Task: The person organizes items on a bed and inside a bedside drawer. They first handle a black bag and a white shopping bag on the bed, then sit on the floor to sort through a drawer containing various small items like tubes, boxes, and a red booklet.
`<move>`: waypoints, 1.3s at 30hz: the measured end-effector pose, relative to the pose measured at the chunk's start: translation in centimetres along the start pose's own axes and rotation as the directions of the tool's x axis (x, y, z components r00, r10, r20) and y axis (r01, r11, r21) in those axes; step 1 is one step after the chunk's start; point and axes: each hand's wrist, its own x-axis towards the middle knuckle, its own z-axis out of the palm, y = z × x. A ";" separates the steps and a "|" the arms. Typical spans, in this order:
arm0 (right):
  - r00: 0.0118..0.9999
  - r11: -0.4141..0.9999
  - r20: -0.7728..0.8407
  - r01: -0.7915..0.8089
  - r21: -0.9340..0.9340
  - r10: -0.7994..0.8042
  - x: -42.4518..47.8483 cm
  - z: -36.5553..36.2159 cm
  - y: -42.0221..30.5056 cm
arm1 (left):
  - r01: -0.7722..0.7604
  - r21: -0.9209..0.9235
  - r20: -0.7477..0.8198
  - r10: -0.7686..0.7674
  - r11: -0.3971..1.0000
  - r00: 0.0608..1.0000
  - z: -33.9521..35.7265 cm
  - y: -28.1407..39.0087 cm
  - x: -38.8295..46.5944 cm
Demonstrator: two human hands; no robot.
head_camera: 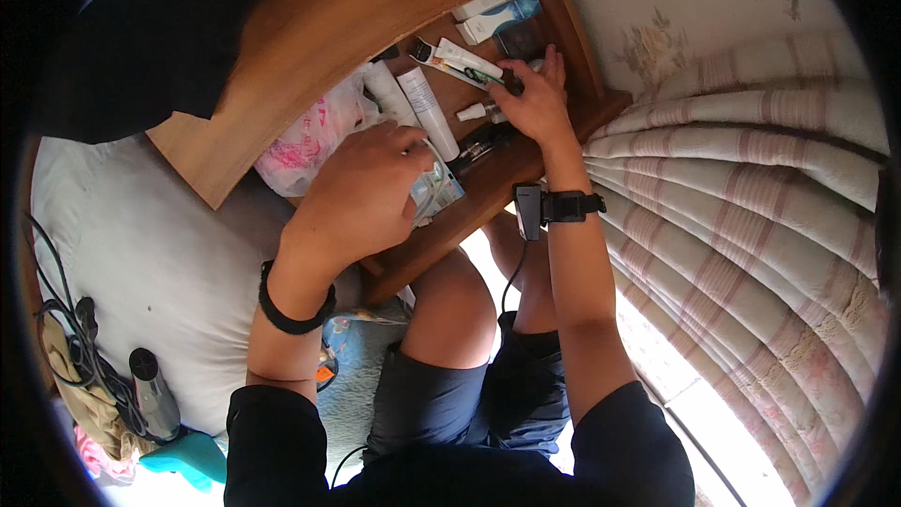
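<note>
An open wooden drawer [486, 208] lies before me, filled with small goods. My left hand [362, 186] is over its left part, fingers curled down by a blue-and-white packet [445, 186] and a loop of white cord; its grip is hidden. My right hand [536, 100] reaches into the right end, thumb and fingers spread. Close to that thumb lie a white squeeze tube [468, 56] and a small bottle with a white cap [473, 112]. Between the hands rest a white cylindrical bottle [428, 113], a second pale bottle [389, 93] and a dark packaged item [479, 148].
A wooden top [338, 21] overhangs the drawer. White-and-blue boxes [501, 17] stand at its back. A pink-printed plastic bag [310, 137] fills the left side. Right of the drawer hangs a striped curtain [711, 190]. A grey cushion [155, 246] and a hair dryer [153, 394] with cord are left.
</note>
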 end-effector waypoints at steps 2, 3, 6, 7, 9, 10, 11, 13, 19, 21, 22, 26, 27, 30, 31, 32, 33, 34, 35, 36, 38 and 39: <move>1.000 1.000 0.029 0.011 0.026 -0.012 0.4 0.0 0.1 | 0.008 -0.002 0.008 -0.008 1.000 1.000 0.2 -0.1 -0.2; 0.999 0.998 0.021 0.039 0.041 -0.040 0.5 -0.1 0.1 | 0.018 -0.006 -0.005 -0.018 1.000 1.000 0.3 -0.2 -0.2; 0.995 0.999 0.092 0.036 0.030 -0.039 0.4 -0.6 -0.2 | -0.007 0.068 -0.116 0.015 0.998 0.993 0.8 -0.2 -0.5; 0.993 1.000 0.112 0.020 0.018 -0.022 0.3 -0.8 -0.5 | -0.017 0.058 -0.168 0.026 0.998 0.985 0.9 -0.2 -0.6; 0.995 0.999 0.085 0.044 0.008 -0.044 -0.3 -1.4 -1.2 | -0.014 0.041 -0.175 0.021 0.999 0.984 0.9 -0.2 -0.6; 0.998 1.000 0.060 0.030 -0.001 -0.030 -0.7 -1.9 -1.6 | -0.019 0.028 -0.195 0.024 0.999 0.980 0.8 -0.2 -0.6; 0.999 1.000 0.027 0.026 -0.008 -0.026 -1.0 -2.4 -2.1 | -0.025 0.020 -0.216 0.029 0.999 0.976 0.6 -0.1 -0.5; 0.997 0.997 -0.005 0.080 -0.014 -0.080 -2.0 -3.8 -3.4 | 0.040 -0.038 -0.184 -0.046 0.998 0.982 0.3 0.1 -0.1; 0.959 0.952 -0.148 0.262 0.157 -0.240 -8.3 -6.5 -10.1 | 0.092 -0.458 -0.291 -0.247 0.884 0.924 0.4 0.7 1.7; 0.946 0.930 -0.137 0.316 0.186 -0.294 -10.6 -5.8 -12.1 | 0.077 -0.696 -0.187 -0.284 0.713 0.940 0.6 0.0 2.2; 0.923 0.912 -0.125 0.380 0.156 -0.364 -11.2 -5.8 -12.5 | 0.056 -0.707 -0.171 -0.247 0.705 0.954 0.6 -0.5 2.4; 0.869 0.848 -0.207 0.488 0.208 -0.449 -11.6 -6.1 -11.6 | 0.064 -0.663 -0.167 -0.230 0.746 0.959 0.5 -1.3 3.2; 0.843 0.811 -0.255 0.531 0.246 -0.474 -11.5 -6.3 -11.0 | 0.114 -0.717 -0.136 -0.299 0.688 0.945 0.4 -1.2 3.4; 0.942 0.684 -0.236 0.335 0.648 -0.237 -11.8 -5.8 -10.2 | 0.157 -0.640 0.041 -0.171 0.752 0.984 -0.3 -1.1 3.2; 0.954 0.654 -0.216 0.301 0.694 -0.210 -12.1 -5.7 -10.0 | 0.108 -0.603 0.093 -0.065 0.790 0.994 -0.5 -1.0 3.0; 0.970 0.626 -0.163 0.241 0.741 -0.180 -12.4 -5.5 -9.9 | 0.084 -0.554 0.163 0.009 0.829 0.987 -0.5 -0.9 2.8; 0.979 0.596 -0.122 0.198 0.778 -0.166 -12.9 -5.4 -9.7 | 0.004 -0.430 0.202 0.092 0.903 0.975 -0.7 -1.0 2.5; 0.976 0.552 -0.051 0.162 0.818 -0.211 -12.8 -5.0 -9.6 | 0.047 -0.428 0.217 0.052 0.903 0.975 -0.5 -1.0 2.5; 0.961 0.541 0.010 0.147 0.828 -0.276 -12.8 -4.6 -9.5 | 0.091 -0.421 0.228 0.008 0.903 0.974 -0.4 -1.1 2.4; 0.978 0.470 0.003 0.098 0.877 -0.209 -12.8 -4.1 -9.6 | 0.120 -0.501 0.245 0.008 0.857 0.970 -0.5 -1.3 2.3; 0.993 0.284 -0.004 0.038 0.958 -0.119 -12.4 -3.3 -9.9 | 0.119 -0.517 0.160 -0.041 0.848 0.986 -0.4 -1.6 2.5; 0.994 0.201 -0.018 0.040 0.979 -0.112 -12.1 -3.1 -9.9 | 0.087 -0.518 0.100 -0.041 0.851 0.994 -0.4 -1.7 2.6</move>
